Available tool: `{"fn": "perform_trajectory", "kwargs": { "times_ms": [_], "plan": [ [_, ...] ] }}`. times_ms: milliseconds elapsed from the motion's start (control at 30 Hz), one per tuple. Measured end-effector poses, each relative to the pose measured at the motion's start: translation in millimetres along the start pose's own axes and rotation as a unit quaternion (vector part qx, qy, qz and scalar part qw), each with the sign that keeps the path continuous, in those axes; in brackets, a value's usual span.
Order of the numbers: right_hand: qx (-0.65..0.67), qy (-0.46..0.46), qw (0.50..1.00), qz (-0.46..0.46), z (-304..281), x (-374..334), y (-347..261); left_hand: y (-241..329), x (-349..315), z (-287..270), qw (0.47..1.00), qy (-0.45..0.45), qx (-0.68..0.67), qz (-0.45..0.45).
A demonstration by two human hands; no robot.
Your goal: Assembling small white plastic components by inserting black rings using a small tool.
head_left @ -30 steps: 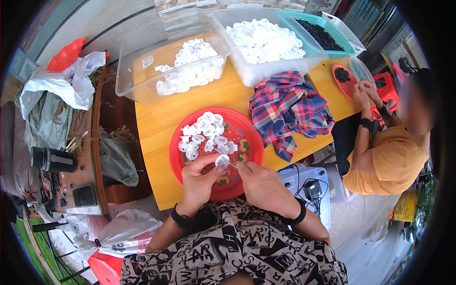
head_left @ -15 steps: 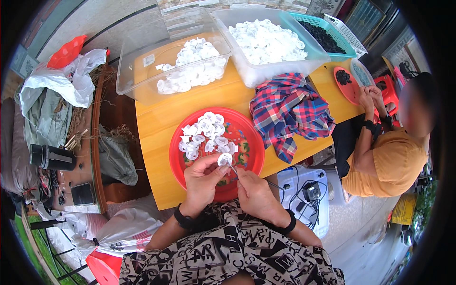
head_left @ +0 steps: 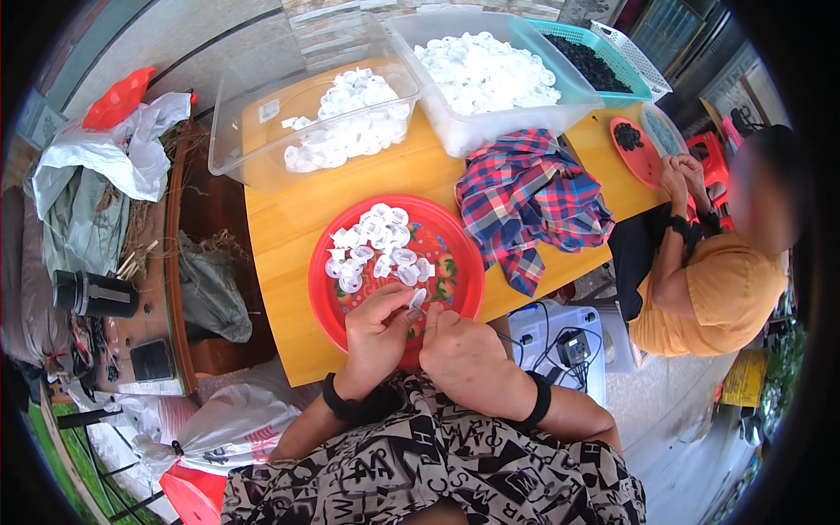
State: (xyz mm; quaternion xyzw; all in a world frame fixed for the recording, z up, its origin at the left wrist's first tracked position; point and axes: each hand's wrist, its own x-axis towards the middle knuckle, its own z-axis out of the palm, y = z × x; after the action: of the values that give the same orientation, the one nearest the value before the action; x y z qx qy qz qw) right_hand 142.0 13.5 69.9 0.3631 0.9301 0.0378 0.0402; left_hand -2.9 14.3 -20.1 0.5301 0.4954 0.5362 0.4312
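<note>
Disc (head_left: 418,298) pinched in fingertips of left hand (head_left: 374,332).

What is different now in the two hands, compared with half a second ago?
The white piece in the left hand has turned from face-on to nearly edge-on. The right hand has rolled, its back now upward. The left hand's hold and the tray's pile stayed.

White pieces (head_left: 380,231), red tray (head_left: 470,254) — patterned; plaid cloth (head_left: 534,197)
</note>
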Motion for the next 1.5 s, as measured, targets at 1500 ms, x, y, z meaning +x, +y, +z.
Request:
{"fn": "perform_trajectory", "kwargs": {
  "times_ms": [1500],
  "plan": [
    [0.291,0.081,0.943,0.136,6.2,-26.9,23.5,13.1,4.7,-10.0,0.989,-0.079,-0.127,0.012]
  ]
}}
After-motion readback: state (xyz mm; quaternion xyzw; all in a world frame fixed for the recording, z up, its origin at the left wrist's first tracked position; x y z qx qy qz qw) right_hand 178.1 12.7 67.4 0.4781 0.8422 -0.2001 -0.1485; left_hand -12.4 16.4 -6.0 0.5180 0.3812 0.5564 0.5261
